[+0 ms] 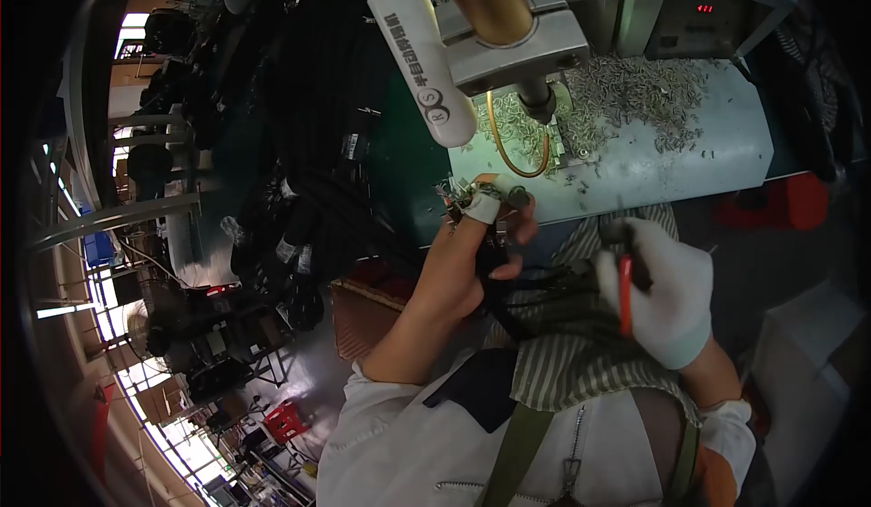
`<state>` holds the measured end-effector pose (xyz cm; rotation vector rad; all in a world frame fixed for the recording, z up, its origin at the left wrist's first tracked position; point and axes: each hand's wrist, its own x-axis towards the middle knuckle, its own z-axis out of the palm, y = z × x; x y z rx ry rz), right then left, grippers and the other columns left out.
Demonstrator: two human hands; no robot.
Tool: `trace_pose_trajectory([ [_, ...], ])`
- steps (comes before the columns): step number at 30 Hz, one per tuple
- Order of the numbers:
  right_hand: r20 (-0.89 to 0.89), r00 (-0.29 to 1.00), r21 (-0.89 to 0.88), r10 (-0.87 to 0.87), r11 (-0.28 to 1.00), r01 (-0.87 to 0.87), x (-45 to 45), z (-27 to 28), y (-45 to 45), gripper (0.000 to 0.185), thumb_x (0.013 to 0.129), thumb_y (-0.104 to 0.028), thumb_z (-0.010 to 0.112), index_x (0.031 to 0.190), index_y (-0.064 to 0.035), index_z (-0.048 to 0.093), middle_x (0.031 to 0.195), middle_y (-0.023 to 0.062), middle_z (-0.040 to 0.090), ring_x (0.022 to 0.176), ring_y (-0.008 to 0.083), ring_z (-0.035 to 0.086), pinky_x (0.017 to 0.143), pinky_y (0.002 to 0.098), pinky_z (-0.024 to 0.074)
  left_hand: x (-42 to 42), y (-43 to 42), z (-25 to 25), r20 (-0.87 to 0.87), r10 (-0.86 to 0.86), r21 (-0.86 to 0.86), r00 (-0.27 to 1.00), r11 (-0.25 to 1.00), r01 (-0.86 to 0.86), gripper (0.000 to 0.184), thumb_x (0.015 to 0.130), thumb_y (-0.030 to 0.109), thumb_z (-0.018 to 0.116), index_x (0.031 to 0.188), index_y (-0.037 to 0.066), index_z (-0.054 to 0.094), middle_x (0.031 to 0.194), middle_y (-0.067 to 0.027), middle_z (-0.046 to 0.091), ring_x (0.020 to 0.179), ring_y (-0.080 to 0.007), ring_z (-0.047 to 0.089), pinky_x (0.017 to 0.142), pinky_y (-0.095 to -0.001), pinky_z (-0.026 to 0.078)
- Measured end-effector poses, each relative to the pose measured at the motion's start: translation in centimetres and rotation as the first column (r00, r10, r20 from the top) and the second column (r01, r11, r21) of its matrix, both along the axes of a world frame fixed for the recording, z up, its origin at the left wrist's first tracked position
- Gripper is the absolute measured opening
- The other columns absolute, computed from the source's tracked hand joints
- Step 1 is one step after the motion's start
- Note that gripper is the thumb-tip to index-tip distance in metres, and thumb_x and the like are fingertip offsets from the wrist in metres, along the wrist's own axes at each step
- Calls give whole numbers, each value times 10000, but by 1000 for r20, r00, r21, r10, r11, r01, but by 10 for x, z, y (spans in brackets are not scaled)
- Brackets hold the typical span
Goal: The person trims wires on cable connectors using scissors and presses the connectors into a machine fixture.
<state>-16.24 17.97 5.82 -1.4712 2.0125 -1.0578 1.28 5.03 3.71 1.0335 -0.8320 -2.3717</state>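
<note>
My left hand [485, 226], bare but for white wraps on some fingers, is closed around a bundle of small metal connectors [460, 196] with black cables [508, 312] hanging below. It is just in front of the machine's white work surface [726, 167]. My right hand [667, 294], in a white glove, is closed round a red-handled tool [626, 294] to the right, over the striped apron [581, 353]. The tool's working end is dark and blurred. Black cable runs between the two hands.
A machine head [517, 53] with a dark nozzle [537, 100] overhangs the surface, where many small metal pieces [635, 98] lie heaped. A curved copper-coloured tube [504, 157] hangs near my left hand. Black cable bundles [313, 153] fill the left; a red object [789, 203] is at right.
</note>
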Motion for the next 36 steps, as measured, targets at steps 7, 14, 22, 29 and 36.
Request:
trace_pose_trajectory([
  [7,117,978,-72,174,983,-166,28,-7,-35,231,780,-137,693,930,7,593,617,144,566,546,251,615,511,313,465,5,13,6,90,-93,-189,992,976,108,286,985,265,471,1175,51,473,951,-23,575,745,-74,541,521,-217,436],
  [14,484,874,25,-41,999,33,-14,9,-4,187,793,-147,702,812,5,594,561,73,545,468,91,500,465,245,409,0,17,21,216,-429,-412,877,775,480,335,844,-23,558,1163,36,475,903,-34,579,745,-60,533,622,-211,444],
  [22,134,979,-232,157,965,-123,-36,13,6,136,732,-76,694,820,5,628,597,82,597,507,128,600,489,259,452,-26,6,25,90,-572,-399,815,729,556,379,801,-72,527,1165,17,469,905,-14,564,802,-48,508,718,-199,415],
  [29,829,558,205,-31,946,-252,-50,22,6,210,855,-162,628,755,11,564,557,73,591,448,126,572,429,251,436,-36,29,30,302,-342,-840,890,346,419,343,790,-43,575,1120,25,509,919,-55,585,775,-129,584,691,-235,463],
  [36,936,353,153,13,886,-438,-45,8,1,249,903,-152,534,718,13,547,542,62,585,442,124,570,415,240,450,-33,22,25,338,-240,-927,910,-254,277,363,698,91,699,1033,39,569,909,-109,599,676,-245,621,496,-311,493],
])
